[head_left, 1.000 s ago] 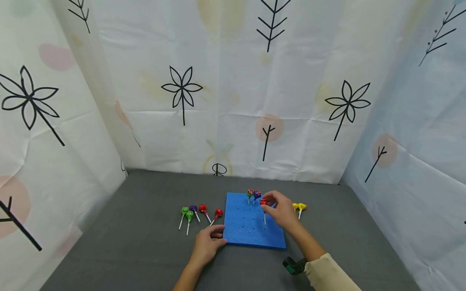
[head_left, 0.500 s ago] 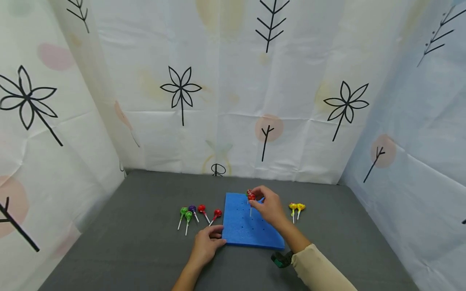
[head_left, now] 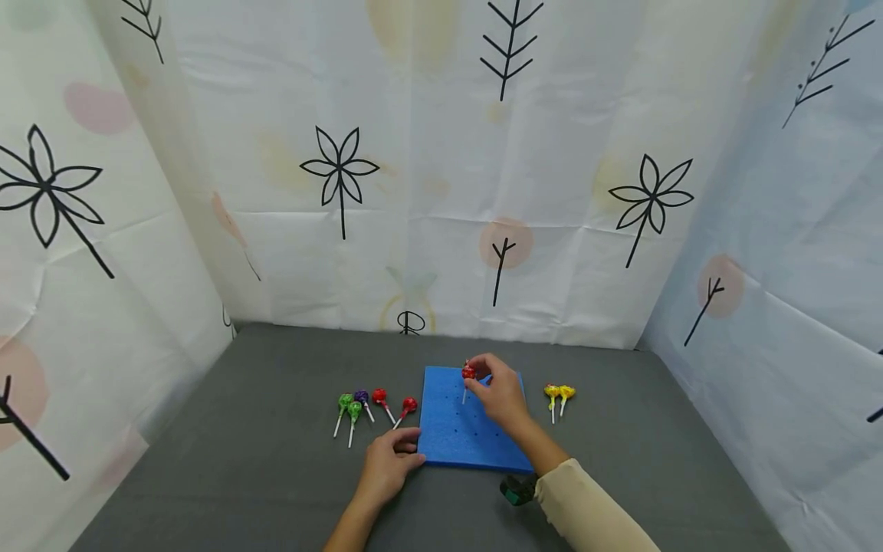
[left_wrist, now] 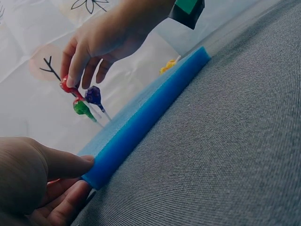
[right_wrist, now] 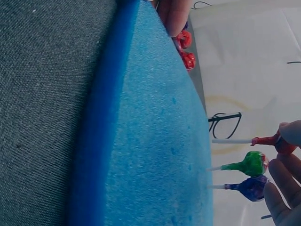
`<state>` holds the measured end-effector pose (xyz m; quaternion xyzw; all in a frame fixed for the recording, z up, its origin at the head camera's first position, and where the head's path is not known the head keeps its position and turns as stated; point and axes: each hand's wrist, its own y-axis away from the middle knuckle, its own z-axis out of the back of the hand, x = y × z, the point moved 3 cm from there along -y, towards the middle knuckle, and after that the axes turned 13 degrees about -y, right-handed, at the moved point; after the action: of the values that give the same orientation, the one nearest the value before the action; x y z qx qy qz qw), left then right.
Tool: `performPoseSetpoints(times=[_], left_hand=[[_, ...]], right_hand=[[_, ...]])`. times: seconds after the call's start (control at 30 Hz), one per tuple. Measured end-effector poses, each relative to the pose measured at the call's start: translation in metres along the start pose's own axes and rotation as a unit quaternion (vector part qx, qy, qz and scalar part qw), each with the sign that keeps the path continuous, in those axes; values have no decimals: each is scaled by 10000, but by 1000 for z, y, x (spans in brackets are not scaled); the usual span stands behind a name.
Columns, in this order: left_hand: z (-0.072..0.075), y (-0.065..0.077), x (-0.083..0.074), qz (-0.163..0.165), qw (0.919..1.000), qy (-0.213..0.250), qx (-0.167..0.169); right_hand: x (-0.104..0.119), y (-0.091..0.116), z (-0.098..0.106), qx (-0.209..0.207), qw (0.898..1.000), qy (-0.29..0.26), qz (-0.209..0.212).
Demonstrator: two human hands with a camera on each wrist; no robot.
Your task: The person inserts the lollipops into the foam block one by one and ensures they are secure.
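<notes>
My right hand [head_left: 502, 395] pinches a red lollipop [head_left: 468, 372] by its wrapped head, with the white stick pointing down over the far left part of a blue foam board [head_left: 462, 448]. The right wrist view shows that stick's end free in the air. Beside it, a green lollipop [right_wrist: 251, 163] and a purple lollipop [right_wrist: 254, 187] stand upright in the board. In the head view the right hand mostly hides these two. My left hand [head_left: 388, 464] grips the board's near left edge, thumb [left_wrist: 75, 165] at the top and fingers along the side.
Left of the board lie green lollipops [head_left: 355, 410], a purple lollipop [head_left: 362, 396] and red lollipops [head_left: 409, 405] on the grey tabletop [head_left: 276, 460]. Two yellow lollipops [head_left: 566, 392] lie to its right. Small holes dot the board. Patterned white curtains [head_left: 441, 153] surround the table.
My right hand has carried the red lollipop leftward and away from me, from the board's right side to its far left part. The left hand keeps its hold on the edge.
</notes>
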<state>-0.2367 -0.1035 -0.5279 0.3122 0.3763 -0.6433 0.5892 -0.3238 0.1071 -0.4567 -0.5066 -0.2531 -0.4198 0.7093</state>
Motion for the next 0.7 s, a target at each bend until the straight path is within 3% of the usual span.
performPoseSetpoints(times=[0.27,0.7], left_hand=[[0,0,0,-21,10000,-32,-6],[0,0,-1,61,10000,-32,37]], right_hand=[[-9,1,-7,-204,9994,20,269],[-13,3,-14,-94,9997,166,117]])
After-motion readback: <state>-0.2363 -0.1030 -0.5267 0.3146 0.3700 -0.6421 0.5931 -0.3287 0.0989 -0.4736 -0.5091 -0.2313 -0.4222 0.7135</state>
